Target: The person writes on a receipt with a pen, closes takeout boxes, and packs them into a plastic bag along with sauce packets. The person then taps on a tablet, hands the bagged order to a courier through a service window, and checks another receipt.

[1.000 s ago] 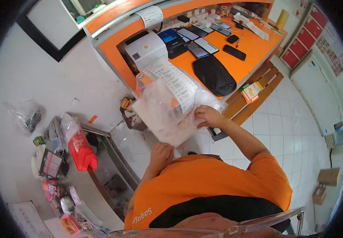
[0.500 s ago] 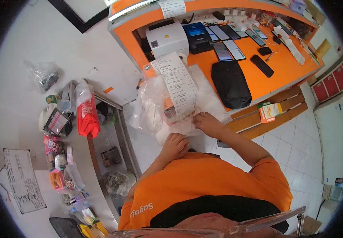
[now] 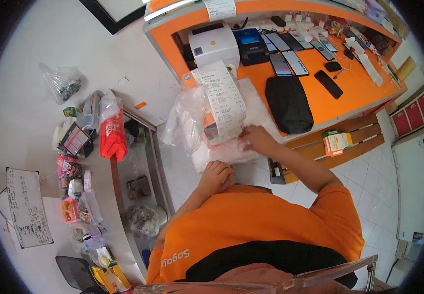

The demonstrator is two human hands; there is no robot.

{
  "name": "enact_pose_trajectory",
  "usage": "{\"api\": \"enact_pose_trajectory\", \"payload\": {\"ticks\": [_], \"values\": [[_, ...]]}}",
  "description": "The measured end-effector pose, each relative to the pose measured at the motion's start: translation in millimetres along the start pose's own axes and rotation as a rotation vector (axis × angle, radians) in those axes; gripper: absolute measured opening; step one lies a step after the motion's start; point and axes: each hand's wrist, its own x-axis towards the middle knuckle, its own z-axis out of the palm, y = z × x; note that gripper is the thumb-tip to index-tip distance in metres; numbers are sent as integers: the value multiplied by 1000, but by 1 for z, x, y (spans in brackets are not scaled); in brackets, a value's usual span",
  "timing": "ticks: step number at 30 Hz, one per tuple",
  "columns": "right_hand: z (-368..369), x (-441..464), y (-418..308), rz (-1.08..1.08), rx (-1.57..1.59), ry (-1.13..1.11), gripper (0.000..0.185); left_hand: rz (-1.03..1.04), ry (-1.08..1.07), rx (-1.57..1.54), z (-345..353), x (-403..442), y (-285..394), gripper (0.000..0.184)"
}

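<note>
A clear plastic bag [image 3: 185, 117] and white plastic sheeting [image 3: 258, 110] lie at the near left edge of the orange counter. Over them hangs a long printed receipt [image 3: 222, 100], with a small box partly hidden beneath it. My right hand [image 3: 258, 140] pinches at the plastic beside the receipt's lower end; its fingertips are partly hidden. My left hand [image 3: 215, 176] rests with curled fingers at the near edge of the sheeting, close to my body; whether it grips anything is unclear.
Behind the receipt stand a white printer [image 3: 214, 44] and a black printer [image 3: 252, 46]. Several phones, a black pouch [image 3: 289, 104] and cables lie on the orange counter [image 3: 342, 105]. A wooden bench [image 3: 359, 138] holds a small box. Leftward are a red bag [image 3: 112, 134] and shelf goods.
The view has turned, so the counter appears farther right. The bag and receipt now lie flatter over the sheeting. My right hand has stayed at the plastic beside the receipt.
</note>
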Motion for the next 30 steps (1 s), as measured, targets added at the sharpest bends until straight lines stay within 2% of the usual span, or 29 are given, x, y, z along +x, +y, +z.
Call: {"api": "enact_pose_trajectory", "payload": {"ticks": [5,8,11,14,17,18,20,23,26,29,30], "values": [[-1,13,13,-43,48,-13,20,-29,-28,3,2,2,1,24],[13,8,21,-166,124,140,19,-15,-139,24,7,4,-4,27],[17,6,6,0,78,185,18,52,-184,171,8,21,0,35],[21,3,-9,114,185,312,17,71,-198,390,35,21,-11,44],[21,-10,-22,167,575,338,15,74,-192,397,60,14,-22,46],[10,-16,-30,121,673,265,16,-3,-305,349,60,14,-21,46],[-32,-37,-55,36,865,104,20,-163,-530,235,53,14,-9,47],[-90,-33,-98,-81,915,125,20,-201,-399,-39,13,25,-10,45],[-99,-43,-128,-132,1068,-76,22,-589,-263,-672,5,-5,-15,63],[-93,-36,-160,-319,1235,-27,20,-774,-38,-1286,-43,-27,16,81],[-89,-27,-171,-422,1176,7,19,-815,45,-1489,-67,-32,33,87]]}}
